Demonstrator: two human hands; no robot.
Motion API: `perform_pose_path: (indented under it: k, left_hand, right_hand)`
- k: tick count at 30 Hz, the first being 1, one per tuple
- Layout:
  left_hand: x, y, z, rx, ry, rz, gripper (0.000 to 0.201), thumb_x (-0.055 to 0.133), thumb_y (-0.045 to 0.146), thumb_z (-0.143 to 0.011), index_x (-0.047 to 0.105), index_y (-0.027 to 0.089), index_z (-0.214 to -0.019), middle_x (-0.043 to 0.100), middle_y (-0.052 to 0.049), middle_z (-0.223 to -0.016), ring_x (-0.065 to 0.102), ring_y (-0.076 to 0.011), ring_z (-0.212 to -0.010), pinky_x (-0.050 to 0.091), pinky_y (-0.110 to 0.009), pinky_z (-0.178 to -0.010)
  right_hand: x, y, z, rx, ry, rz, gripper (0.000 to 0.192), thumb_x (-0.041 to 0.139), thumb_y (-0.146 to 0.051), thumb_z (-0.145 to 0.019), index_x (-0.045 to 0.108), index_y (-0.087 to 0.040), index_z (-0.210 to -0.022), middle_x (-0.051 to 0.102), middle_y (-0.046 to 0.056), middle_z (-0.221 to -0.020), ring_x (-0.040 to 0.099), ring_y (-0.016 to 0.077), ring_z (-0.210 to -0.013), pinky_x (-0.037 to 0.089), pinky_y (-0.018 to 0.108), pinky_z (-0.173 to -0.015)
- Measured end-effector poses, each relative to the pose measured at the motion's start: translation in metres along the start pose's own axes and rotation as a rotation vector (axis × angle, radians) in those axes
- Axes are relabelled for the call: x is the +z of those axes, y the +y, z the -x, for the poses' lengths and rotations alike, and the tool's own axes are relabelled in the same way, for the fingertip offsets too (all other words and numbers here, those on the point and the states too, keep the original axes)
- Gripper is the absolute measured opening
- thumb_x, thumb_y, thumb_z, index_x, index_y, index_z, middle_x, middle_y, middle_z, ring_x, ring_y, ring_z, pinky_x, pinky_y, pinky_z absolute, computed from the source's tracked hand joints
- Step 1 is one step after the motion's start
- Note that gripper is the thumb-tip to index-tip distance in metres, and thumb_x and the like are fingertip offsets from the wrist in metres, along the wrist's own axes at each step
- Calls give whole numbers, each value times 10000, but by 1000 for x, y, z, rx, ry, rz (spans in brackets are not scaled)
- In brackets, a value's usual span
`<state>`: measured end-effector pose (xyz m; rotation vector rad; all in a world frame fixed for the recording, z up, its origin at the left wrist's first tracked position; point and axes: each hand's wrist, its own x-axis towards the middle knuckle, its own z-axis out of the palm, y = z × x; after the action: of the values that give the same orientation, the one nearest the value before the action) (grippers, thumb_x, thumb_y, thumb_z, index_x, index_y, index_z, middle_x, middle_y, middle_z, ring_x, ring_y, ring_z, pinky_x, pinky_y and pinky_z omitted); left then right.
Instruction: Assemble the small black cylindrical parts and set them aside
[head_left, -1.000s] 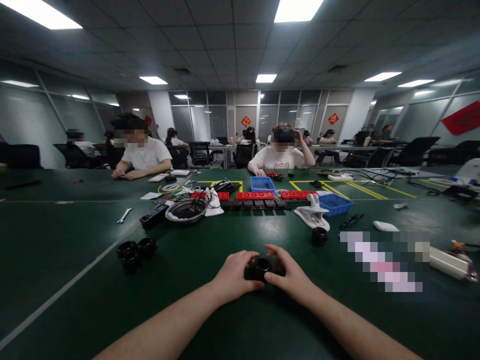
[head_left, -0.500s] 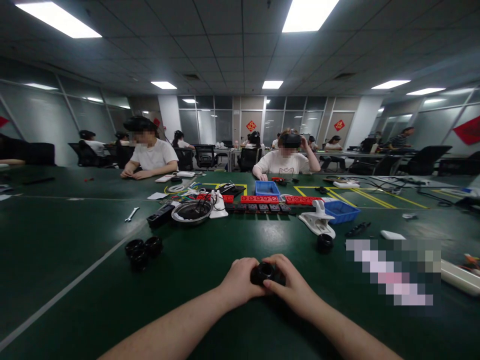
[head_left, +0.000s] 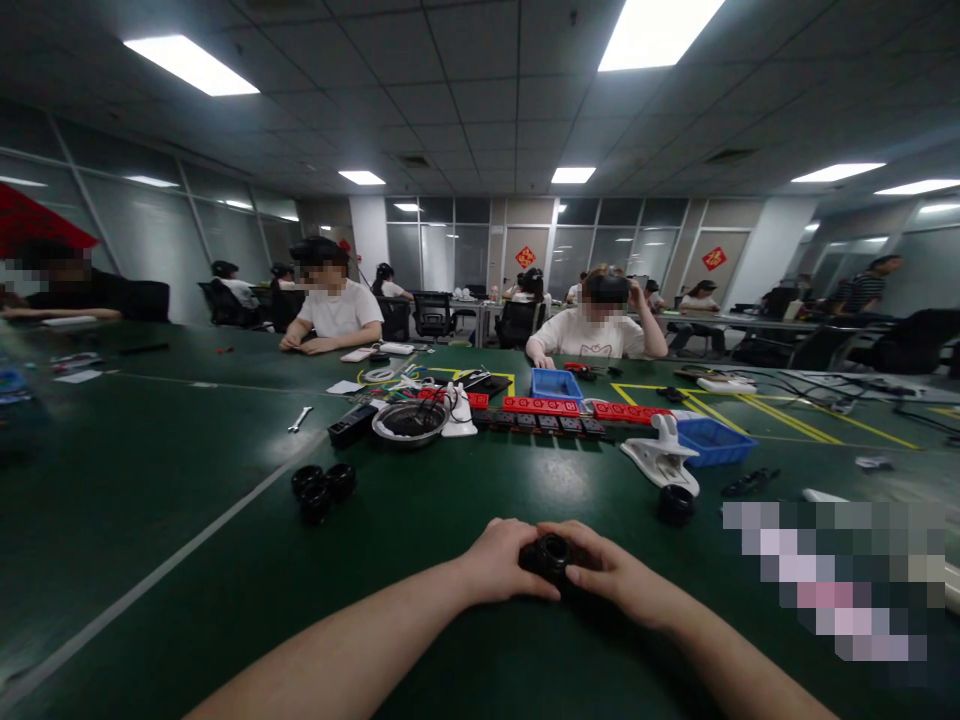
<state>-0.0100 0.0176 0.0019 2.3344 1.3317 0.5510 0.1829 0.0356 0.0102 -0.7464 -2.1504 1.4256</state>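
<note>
Both my hands are closed around a glossy black round part (head_left: 555, 549) with a hole in its top, low over the green table. My left hand (head_left: 498, 562) wraps its left side, thumb along the near edge. From the right, my right hand (head_left: 616, 568) grips it between thumb and fingers. My palms and fingers hide its lower half, so I cannot tell whether more than one piece is held. Several similar black round parts (head_left: 316, 497) sit in a cluster to the left. One more black part (head_left: 676, 503) stands alone on the right.
Beyond my hands are a metal bowl (head_left: 409, 424), red power strips (head_left: 541, 405), a white clip stand (head_left: 664, 455) and blue trays (head_left: 714, 440). A wrench (head_left: 300, 419) lies left. Cables (head_left: 817, 392) spread at the far right. People sit across the table.
The view has swung a little to the left, so everything appears shifted right. My hands keep hold of the black part, with its hole tilted slightly differently.
</note>
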Motion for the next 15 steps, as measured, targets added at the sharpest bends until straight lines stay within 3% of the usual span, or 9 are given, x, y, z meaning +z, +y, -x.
perform_pose_path:
  k: [4, 8, 12, 15]
  left_hand:
    - [-1, 3, 5, 2, 57, 20, 511, 623, 513, -561, 539, 234, -980, 575, -6, -896, 516, -200, -820, 381, -292, -710]
    - [2, 8, 13, -76, 140, 27, 686, 639, 577, -469, 485, 246, -1050, 545, -22, -959, 496, -227, -881, 374, -327, -763]
    - [5, 15, 18, -151, 217, 18, 731, 604, 643, -433, 488, 221, -1019, 517, -48, -981, 483, -251, -898, 371, -366, -784]
    - [0, 16, 18, -27, 225, 58, 774, 633, 597, -453, 437, 225, -1103, 494, -59, -1052, 452, -254, -969, 349, -380, -837]
  right_hand:
    - [0, -5, 1, 100, 54, 60, 657, 567, -408, -664, 301, -233, -1239, 425, 67, -1117, 454, 206, -923, 366, 355, -803]
    - [9, -9, 1, 137, 241, 255, 713, 555, -492, -620, 321, -170, -1211, 446, 85, -1031, 467, 193, -802, 397, 335, -712]
    - [27, -2, 7, 153, 470, 314, 650, 504, -530, -631, 379, -125, -1123, 473, 90, -932, 477, 206, -770, 402, 350, -708]
    - [30, 2, 15, 109, 454, 226, 549, 402, -534, -713, 410, -146, -1101, 498, 93, -948, 483, 224, -866, 383, 353, -775]
